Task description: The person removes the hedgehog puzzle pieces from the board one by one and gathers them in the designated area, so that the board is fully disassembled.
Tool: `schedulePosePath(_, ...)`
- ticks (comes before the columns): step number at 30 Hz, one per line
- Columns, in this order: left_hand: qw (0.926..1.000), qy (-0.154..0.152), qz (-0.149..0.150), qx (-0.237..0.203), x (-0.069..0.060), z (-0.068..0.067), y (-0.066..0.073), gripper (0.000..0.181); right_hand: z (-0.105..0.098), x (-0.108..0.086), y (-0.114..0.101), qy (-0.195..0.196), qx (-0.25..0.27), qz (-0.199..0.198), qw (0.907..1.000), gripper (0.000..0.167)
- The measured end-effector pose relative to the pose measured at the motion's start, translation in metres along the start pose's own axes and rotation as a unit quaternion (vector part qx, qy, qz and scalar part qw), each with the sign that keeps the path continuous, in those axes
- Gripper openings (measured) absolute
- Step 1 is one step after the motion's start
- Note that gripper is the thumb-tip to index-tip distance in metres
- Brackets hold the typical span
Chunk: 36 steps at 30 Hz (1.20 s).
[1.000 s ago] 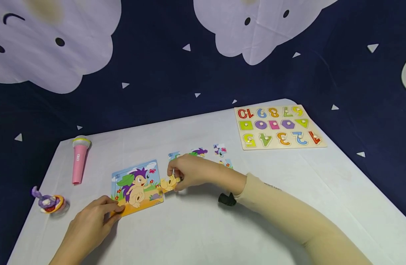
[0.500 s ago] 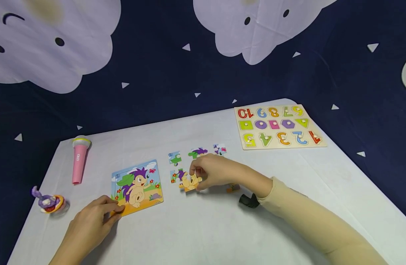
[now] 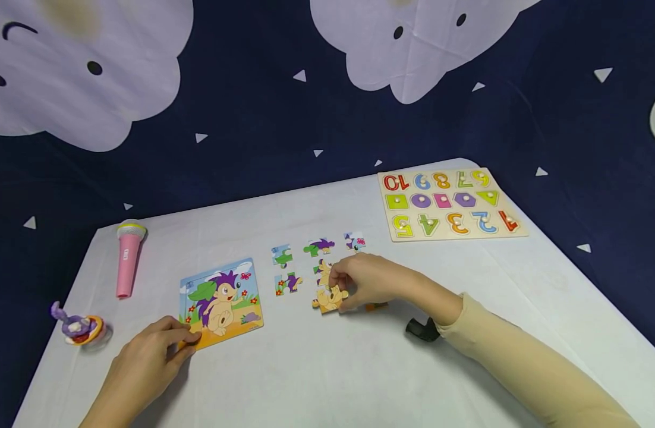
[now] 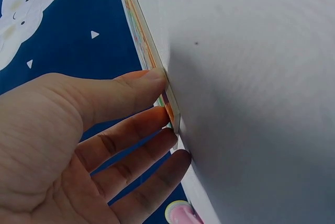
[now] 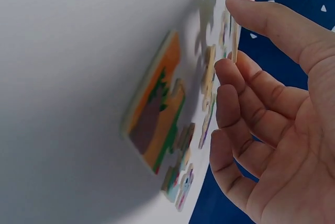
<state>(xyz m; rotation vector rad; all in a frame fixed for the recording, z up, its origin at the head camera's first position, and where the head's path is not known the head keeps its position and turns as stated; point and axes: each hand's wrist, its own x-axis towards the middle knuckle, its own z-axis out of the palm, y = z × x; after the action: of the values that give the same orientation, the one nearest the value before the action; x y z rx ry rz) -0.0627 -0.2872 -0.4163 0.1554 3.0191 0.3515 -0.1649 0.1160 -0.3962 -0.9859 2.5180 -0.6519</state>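
Note:
My left hand (image 3: 145,359) pinches the near left corner of a square hedgehog picture board (image 3: 217,294), which lies on the table. The left wrist view shows that board edge-on (image 4: 168,101) between thumb and fingers. Further right, my right hand (image 3: 375,276) pinches a jigsaw piece (image 3: 327,299) printed with the hedgehog's foot on orange ground. In the right wrist view that piece appears thin and edge-on (image 5: 234,38), its shadow falling on the tabletop. Loose jigsaw pieces surround it: a green-leaf piece (image 3: 282,255), a purple-spines piece (image 3: 320,246), a flower piece (image 3: 287,284) and others partly hidden by my hand.
At the back right lies a wooden number board (image 3: 450,205) with knobbed pieces. A pink toy microphone (image 3: 128,258) and a small purple toy (image 3: 78,326) are on the left. Dark patterned cloth hangs behind the white table (image 3: 306,380).
My right hand has carried the foot piece rightward from the board's right edge to among the loose pieces, uncovering some on the left. My left hand stays at the board's corner.

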Motion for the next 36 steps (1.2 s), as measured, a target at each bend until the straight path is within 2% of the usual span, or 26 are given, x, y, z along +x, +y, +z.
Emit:
schedulePosePath(14,1.0000,-0.003,-0.003,0.000,0.000,0.000,0.000,0.025,0.011,-0.003,0.006,-0.003,-0.009,-0.005,0.9999,0.033)
schedulePosePath(27,0.9999,-0.006,-0.010,-0.005,0.001,-0.001,0.001,0.025,0.012,-0.004,0.003,-0.005,-0.030,-0.006,0.9995,0.035)
schedulePosePath(36,1.0000,-0.003,-0.007,-0.004,0.000,0.000,0.001,0.026,0.013,-0.003,0.004,-0.009,-0.016,-0.005,0.9998,0.036)
